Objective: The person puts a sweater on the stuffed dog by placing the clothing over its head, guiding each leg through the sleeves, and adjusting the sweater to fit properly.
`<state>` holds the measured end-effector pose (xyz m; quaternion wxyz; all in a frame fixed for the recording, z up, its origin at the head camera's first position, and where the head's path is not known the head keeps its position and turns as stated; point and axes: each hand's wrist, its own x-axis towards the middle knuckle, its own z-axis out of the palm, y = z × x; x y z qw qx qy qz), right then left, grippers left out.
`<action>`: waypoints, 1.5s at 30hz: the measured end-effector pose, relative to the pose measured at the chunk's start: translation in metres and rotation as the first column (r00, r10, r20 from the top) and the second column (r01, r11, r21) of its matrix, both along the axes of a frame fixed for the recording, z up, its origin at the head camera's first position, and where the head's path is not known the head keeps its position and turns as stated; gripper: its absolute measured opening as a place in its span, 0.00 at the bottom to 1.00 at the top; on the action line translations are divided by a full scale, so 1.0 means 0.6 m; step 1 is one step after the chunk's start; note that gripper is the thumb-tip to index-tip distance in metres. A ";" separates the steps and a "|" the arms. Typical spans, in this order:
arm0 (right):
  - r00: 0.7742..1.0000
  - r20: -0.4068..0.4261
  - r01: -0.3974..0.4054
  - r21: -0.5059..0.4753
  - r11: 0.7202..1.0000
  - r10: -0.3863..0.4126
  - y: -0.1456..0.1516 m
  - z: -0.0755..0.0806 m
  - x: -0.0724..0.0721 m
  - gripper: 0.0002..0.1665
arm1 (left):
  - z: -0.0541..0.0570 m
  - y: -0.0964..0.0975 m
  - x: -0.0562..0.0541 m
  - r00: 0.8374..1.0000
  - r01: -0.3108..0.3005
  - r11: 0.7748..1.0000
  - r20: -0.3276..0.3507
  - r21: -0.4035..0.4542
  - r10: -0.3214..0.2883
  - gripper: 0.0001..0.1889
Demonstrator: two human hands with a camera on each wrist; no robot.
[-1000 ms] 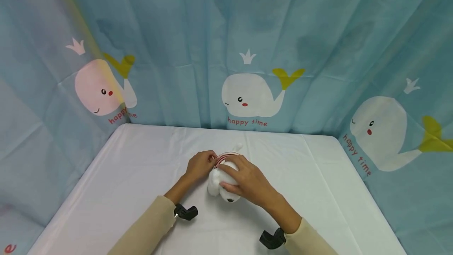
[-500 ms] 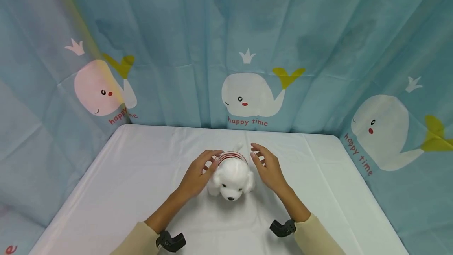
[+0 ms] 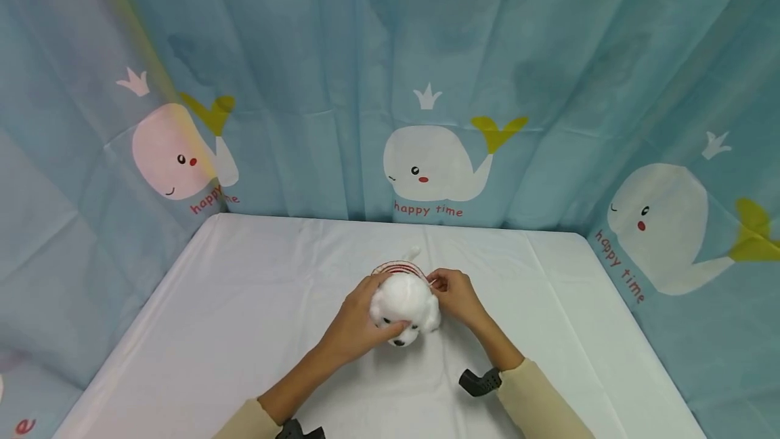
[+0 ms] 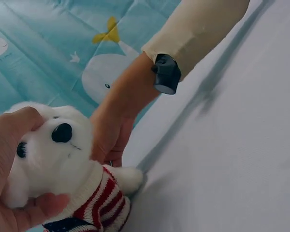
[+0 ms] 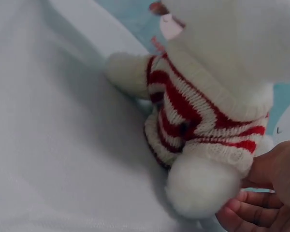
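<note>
A white plush dog (image 3: pixel 405 293) in a red-and-white striped knitted sweater (image 3: pixel 401 267) is on the table, its face toward me. My left hand (image 3: pixel 359 320) grips its head from the side, with the thumb across the face by the nose. At the dog's other side, my right hand (image 3: pixel 458 297) pinches the sweater's edge. The right wrist view shows that hand's thumb at the sleeve cuff (image 5: pixel 227 157), its fingers curled beside the round white paw (image 5: pixel 203 186). A dark blue patch (image 4: pixel 70 224) shows on the sweater in the left wrist view.
A white cloth covers the table (image 3: pixel 244 303). Blue curtains (image 3: pixel 292 87) printed with whales enclose its back and both sides. Black wrist cameras (image 3: pixel 480 383) sit at both sleeve cuffs.
The right hand first covered the dog's head, then lifted off to its right side and now pinches the sweater there. The left hand has moved from the sweater's left edge onto the head.
</note>
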<state>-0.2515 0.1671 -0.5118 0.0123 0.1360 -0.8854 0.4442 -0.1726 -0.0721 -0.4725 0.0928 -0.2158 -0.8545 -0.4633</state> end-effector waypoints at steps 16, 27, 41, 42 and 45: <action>0.996 0.090 0.011 0.038 0.999 -0.015 0.014 -0.013 -0.005 0.07 | 0.001 -0.008 -0.014 0.999 0.026 0.996 0.040 0.081 -0.030 0.38; 0.991 0.122 -0.046 -0.020 0.999 0.048 0.013 -0.012 -0.009 0.13 | -0.054 -0.050 -0.067 0.937 0.326 0.945 -0.122 -0.033 -0.327 0.62; 0.992 -0.089 0.105 0.213 0.971 -0.087 0.006 -0.005 -0.009 0.02 | -0.085 -0.033 -0.104 0.885 0.400 0.917 -0.259 0.001 -0.386 0.36; 0.990 -0.102 0.120 0.223 0.967 -0.100 0.008 -0.004 -0.010 0.02 | -0.085 -0.032 -0.105 0.883 0.406 0.914 -0.256 -0.002 -0.393 0.34; 0.986 -0.123 0.136 0.229 0.964 -0.110 0.014 -0.003 -0.015 0.02 | -0.084 -0.032 -0.104 0.889 0.416 0.909 -0.218 0.015 -0.403 0.36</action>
